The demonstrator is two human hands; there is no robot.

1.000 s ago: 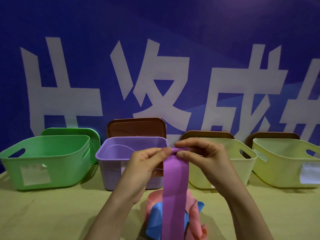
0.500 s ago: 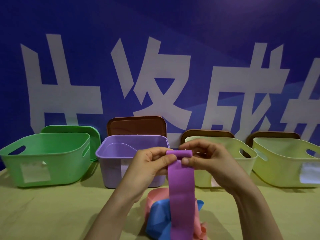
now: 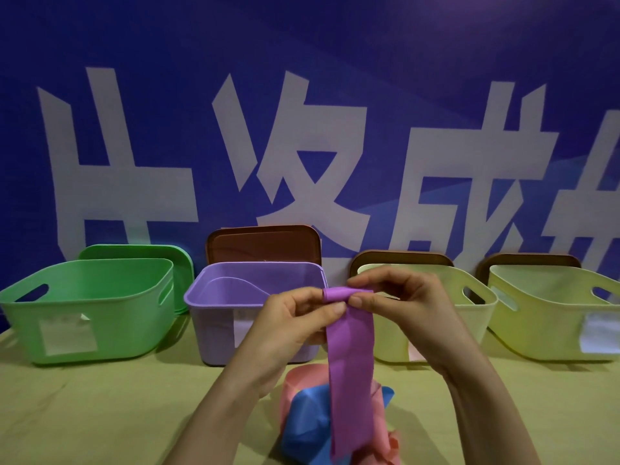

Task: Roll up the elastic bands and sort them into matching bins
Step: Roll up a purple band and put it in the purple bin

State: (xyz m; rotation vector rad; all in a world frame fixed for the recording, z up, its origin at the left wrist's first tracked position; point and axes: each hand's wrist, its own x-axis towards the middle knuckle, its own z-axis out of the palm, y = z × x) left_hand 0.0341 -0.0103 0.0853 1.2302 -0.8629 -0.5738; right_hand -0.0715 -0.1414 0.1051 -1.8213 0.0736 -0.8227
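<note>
Aloft, left hand and right hand fingers pinch the part-rolled purple band.

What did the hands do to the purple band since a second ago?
The left hand and right hand kept pinching the purple band and curled its flat top end into a small roll. The rest hangs down as before. The pink band, blue band and purple bin stayed put.

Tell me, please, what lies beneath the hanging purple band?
A blue band and a pink band lie bunched beneath the purple band; parts behind its strip are hidden.
</note>
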